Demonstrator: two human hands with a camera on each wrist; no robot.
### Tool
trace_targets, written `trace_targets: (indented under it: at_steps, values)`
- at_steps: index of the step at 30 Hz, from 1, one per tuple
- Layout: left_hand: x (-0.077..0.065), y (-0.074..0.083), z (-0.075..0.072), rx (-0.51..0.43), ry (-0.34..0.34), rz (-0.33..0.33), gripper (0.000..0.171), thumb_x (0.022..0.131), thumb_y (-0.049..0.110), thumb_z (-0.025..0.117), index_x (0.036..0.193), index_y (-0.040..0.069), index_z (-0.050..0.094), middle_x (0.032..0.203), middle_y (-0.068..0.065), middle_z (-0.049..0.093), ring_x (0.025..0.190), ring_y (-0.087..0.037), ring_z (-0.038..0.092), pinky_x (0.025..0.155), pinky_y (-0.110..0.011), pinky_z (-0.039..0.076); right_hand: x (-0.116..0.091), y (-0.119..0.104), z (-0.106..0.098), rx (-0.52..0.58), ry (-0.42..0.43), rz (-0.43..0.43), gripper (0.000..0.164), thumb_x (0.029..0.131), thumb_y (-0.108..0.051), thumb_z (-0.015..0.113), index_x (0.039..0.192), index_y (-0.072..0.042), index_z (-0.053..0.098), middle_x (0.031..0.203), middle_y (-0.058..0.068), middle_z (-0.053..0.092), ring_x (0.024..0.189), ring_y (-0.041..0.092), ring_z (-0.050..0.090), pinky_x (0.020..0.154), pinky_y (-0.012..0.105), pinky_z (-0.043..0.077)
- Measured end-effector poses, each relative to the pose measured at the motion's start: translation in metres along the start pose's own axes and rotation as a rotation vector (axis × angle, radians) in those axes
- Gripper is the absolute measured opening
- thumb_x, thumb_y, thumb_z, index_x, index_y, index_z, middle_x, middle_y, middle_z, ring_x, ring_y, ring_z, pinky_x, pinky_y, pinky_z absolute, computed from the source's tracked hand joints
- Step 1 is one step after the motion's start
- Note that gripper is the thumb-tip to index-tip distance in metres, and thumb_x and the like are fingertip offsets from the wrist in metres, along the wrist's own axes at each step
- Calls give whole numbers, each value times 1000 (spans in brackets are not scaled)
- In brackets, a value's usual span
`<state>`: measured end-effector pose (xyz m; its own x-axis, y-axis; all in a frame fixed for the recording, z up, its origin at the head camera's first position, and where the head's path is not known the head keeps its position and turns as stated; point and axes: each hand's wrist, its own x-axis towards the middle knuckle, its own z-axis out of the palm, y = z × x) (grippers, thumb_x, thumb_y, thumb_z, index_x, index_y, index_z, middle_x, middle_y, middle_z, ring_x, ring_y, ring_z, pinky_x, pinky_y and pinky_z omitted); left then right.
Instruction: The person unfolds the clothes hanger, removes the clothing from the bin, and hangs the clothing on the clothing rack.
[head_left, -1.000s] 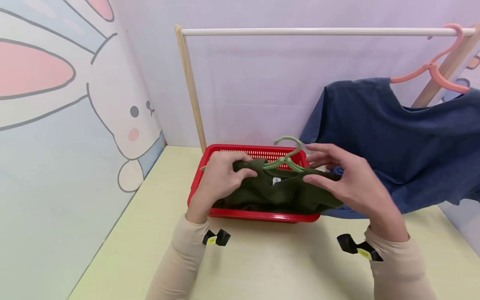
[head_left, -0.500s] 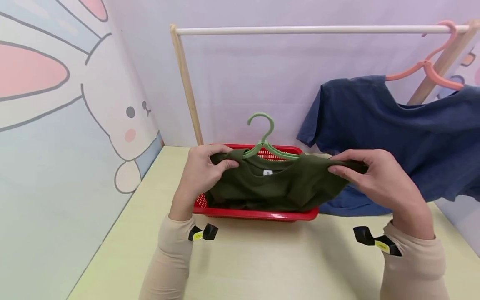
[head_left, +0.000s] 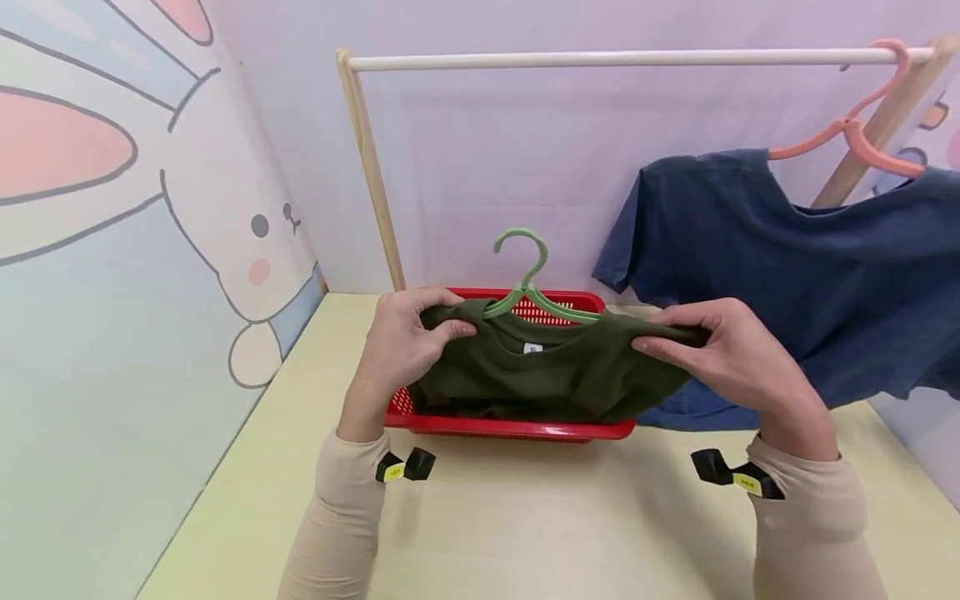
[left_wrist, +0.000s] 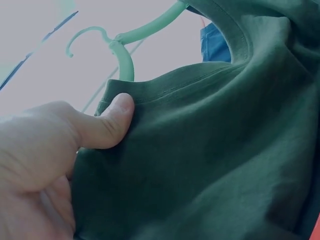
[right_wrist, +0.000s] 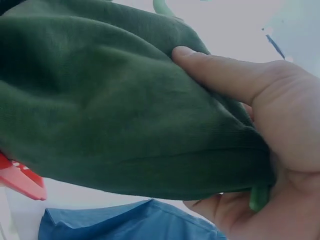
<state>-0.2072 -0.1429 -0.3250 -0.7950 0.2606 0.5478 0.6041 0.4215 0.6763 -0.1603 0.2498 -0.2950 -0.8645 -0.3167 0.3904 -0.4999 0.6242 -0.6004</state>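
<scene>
A dark green T-shirt [head_left: 517,375] is spread between both hands, its lower part down in the red basket [head_left: 525,430]. Inside its neckline sits a green hanger [head_left: 527,287], hook upward, its arms running under the shoulders. My left hand [head_left: 401,342] pinches the left shoulder between thumb and fingers, the thumb in front in the left wrist view. At the other shoulder, my right hand [head_left: 731,350] grips the cloth near the sleeve. In the right wrist view a green hanger tip [right_wrist: 259,197] pokes out of the sleeve by the palm.
A white rail [head_left: 600,59] on wooden posts stands behind the basket. At its right end a navy T-shirt [head_left: 735,242] hangs on a pink hanger [head_left: 847,133], its hem behind my right hand. A wall with a rabbit drawing [head_left: 247,233] borders the table [head_left: 525,517] on the left.
The right hand came onto the shirt's right shoulder, pulled outward, then slid slightly back in. The left hand shifted left with its shoulder. The hanger's hook rose and moved left, now upright.
</scene>
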Motion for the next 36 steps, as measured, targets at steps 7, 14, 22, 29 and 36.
trace_targets:
  at_steps: [7,14,22,29,36]
  values:
    - [-1,-6,-15,-28,14,-10,37,89,16,97,124,16,86,113,1,84,110,-15,77,97,-39,62,-1,-2,-2,28,51,25,19,94,-3,90,101,-21,90,88,-1,80,72,13,71,66,19,58]
    - [-5,-19,-39,-6,129,-99,29,100,17,86,128,15,85,120,-5,82,108,-21,73,96,-39,57,-6,3,-13,76,135,91,11,96,-3,88,103,-11,88,88,2,82,71,15,74,67,19,58]
    - [-5,-22,-45,-57,208,-111,21,103,18,83,121,8,85,110,-9,82,93,-19,72,87,-26,56,-9,2,-18,96,142,73,12,96,0,86,105,-8,88,88,3,82,72,15,75,67,19,59]
    - [-6,-26,-52,-47,212,-140,21,104,22,82,119,7,85,103,-10,80,89,-19,70,82,-25,55,-9,2,-19,102,159,81,12,96,-1,86,106,-7,88,88,3,82,71,15,75,67,19,59]
    - [-7,-31,-54,3,171,-181,24,104,24,82,121,8,84,102,-11,80,92,-20,68,84,-24,55,-8,3,-21,100,171,100,12,96,-1,86,107,-6,88,89,2,83,71,15,75,66,19,59]
